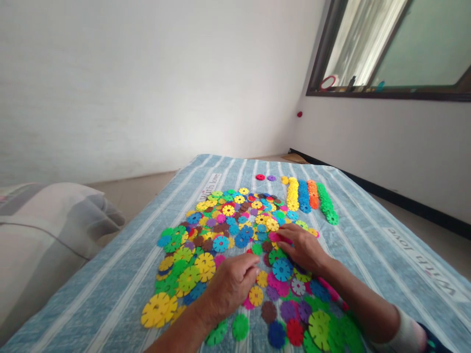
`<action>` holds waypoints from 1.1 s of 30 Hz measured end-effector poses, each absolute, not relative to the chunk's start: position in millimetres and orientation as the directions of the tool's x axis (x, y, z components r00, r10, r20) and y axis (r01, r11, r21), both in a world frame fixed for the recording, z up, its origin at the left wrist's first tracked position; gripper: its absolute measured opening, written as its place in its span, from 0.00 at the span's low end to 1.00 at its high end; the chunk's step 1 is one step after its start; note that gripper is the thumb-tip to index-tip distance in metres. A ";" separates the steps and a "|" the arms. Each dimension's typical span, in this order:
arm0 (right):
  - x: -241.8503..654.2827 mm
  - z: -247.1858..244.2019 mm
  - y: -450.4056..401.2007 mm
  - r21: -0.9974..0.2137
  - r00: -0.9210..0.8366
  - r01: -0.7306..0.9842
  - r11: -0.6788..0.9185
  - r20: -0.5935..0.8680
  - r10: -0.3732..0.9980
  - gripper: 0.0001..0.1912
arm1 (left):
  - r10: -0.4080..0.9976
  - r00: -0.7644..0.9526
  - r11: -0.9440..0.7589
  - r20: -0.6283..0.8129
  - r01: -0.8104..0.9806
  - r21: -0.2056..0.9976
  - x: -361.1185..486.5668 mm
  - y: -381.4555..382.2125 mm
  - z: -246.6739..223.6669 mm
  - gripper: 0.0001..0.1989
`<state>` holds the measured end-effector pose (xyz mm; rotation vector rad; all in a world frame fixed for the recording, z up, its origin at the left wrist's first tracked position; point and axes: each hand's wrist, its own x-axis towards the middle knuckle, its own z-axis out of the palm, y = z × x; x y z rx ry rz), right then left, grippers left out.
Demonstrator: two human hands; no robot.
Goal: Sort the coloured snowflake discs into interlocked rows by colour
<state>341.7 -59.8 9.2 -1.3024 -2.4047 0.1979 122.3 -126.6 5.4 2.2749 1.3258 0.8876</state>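
Note:
A wide heap of notched plastic snap discs (228, 243) in many colours lies on the striped cloth (368, 245). My left hand (235, 279) is over the near middle of the heap, its fingers curled in. Whatever those fingers hold, if anything, is hidden. To the right, my right hand (301, 245) reaches low into the discs. Its thumb and fingers are apart, with a magenta disc (286, 239) showing between them; I cannot tell whether it is gripped. A large blue disc (282, 269) lies just below that hand, and yellow discs (272, 224) lie by its fingertips.
Beyond the heap are overlapping rows of yellow discs (293, 195), blue discs (303, 196), orange discs (313, 194) and green discs (327, 203). A red disc (260, 177) and a purple disc (271, 178) lie singly to their left. A fabric-covered object (47, 245) stands left.

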 end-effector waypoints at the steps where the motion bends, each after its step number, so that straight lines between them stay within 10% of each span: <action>1: 340.3 8.3 -65.0 -0.308 -0.502 0.759 0.573 0.285 0.817 0.09 | 0.869 0.362 -0.495 0.337 0.644 0.583 122.3 -126.5 4.7 0.09; 11: 331.7 10.1 -85.3 -0.349 -0.622 0.611 0.711 0.345 0.703 0.09 | 0.859 0.372 -0.510 0.351 0.677 0.530 122.2 -123.7 6.7 0.08; 33: 364.8 7.9 -56.5 -0.548 -0.290 0.693 0.469 0.384 0.877 0.09 | 0.753 0.503 -0.635 0.424 0.724 0.268 150.3 -122.7 -2.1 0.06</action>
